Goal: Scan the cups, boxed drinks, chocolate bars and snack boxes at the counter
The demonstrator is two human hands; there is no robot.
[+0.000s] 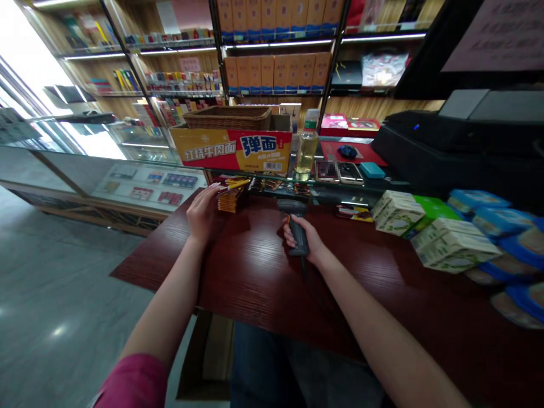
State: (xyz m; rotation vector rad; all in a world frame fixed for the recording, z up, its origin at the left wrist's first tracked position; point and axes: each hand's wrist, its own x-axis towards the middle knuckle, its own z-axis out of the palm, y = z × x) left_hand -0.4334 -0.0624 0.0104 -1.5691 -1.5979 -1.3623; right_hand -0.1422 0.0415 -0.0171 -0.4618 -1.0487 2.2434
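My right hand (312, 241) is wrapped round the handle of a dark grey barcode scanner (300, 232), held over the brown counter, its cable hanging down toward me. At the counter's far left side, my left hand (203, 211) has its fingertips closed on the left end of a flat yellow packet (236, 185). That packet lies slightly tilted over a neat stack of similar yellow packets (227, 203). The thumb is mostly hidden behind the hand. More small dark packets (266, 185) lie on the glass just right of the stack.
Behind the counter edge stand a noodle carton (232, 150) with a wicker basket (229, 118) and a bottle (306, 147). On the right are small packets (355, 213), green-and-white cartons (397, 212) and blue-lidded tubs (495, 224). Phones (351, 173) and a mouse (347, 151) lie beyond.
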